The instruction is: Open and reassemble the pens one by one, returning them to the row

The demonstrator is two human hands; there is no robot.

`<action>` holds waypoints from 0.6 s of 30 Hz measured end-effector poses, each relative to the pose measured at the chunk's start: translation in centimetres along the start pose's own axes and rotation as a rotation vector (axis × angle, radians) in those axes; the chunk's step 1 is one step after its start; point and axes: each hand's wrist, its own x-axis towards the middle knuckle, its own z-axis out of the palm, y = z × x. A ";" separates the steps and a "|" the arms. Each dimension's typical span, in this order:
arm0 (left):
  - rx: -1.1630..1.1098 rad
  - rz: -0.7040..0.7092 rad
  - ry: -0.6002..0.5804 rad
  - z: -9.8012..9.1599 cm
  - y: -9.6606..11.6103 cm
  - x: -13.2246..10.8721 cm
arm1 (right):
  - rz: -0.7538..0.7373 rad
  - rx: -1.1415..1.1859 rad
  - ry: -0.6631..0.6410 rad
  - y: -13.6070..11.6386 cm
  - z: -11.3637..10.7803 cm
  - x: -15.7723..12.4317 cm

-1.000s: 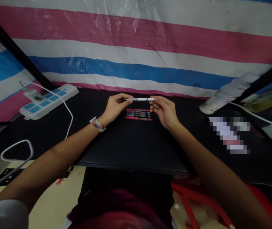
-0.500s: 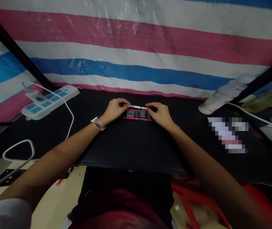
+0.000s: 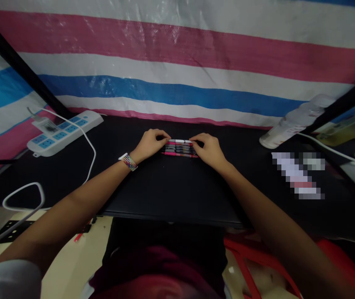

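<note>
Side by side on the black table lie several pens (image 3: 181,154), mostly pink and dark, with their long sides running left to right. A white pen (image 3: 180,141) is at the far edge of this row, close against the pink one beside it. My left hand (image 3: 151,144) has its thumb and fingertips closed at the white pen's left end. At the right end, my right hand (image 3: 207,148) pinches the same pen. The pen tips are partly hidden by my fingers. A multicoloured band circles my left wrist.
A white power strip (image 3: 65,133) with a plug and white cable (image 3: 92,143) stands at the left. To the right are a clear bottle (image 3: 289,124), a bottle of yellowish liquid (image 3: 348,126) and a blurred-out packet (image 3: 295,174). A striped sheet (image 3: 177,66) hangs behind the black table (image 3: 171,191).
The white pen has gone from slightly slanted to nearly level and now sits closer against the row of pens. My hands have hardly moved.
</note>
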 end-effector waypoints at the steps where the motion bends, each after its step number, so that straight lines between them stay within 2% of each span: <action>1: 0.004 0.000 -0.003 0.0 0.0 0.0 | -0.002 -0.007 0.001 -0.1 0.0 0.0; 9: 0.046 0.001 0.012 0.1 0.0 -0.1 | -0.021 -0.064 -0.006 0.2 0.2 -0.1; 11: 0.056 0.003 0.013 0.1 0.0 -0.1 | -0.001 -0.043 0.020 -0.7 0.1 -0.1; 13: 0.065 0.009 0.012 0.0 -0.1 -0.1 | 0.017 0.042 0.055 -3.0 0.0 -0.7; 15: 0.071 0.005 0.013 0.0 0.0 -0.2 | 0.022 0.283 0.039 -6.8 -0.1 -2.2; 16: 0.070 0.000 0.014 0.0 0.0 -0.2 | 0.035 0.495 -0.040 -9.2 0.0 -3.2; 18: 0.062 -0.008 0.018 0.0 0.1 -0.2 | 0.044 0.961 -0.313 -13.9 0.2 -5.7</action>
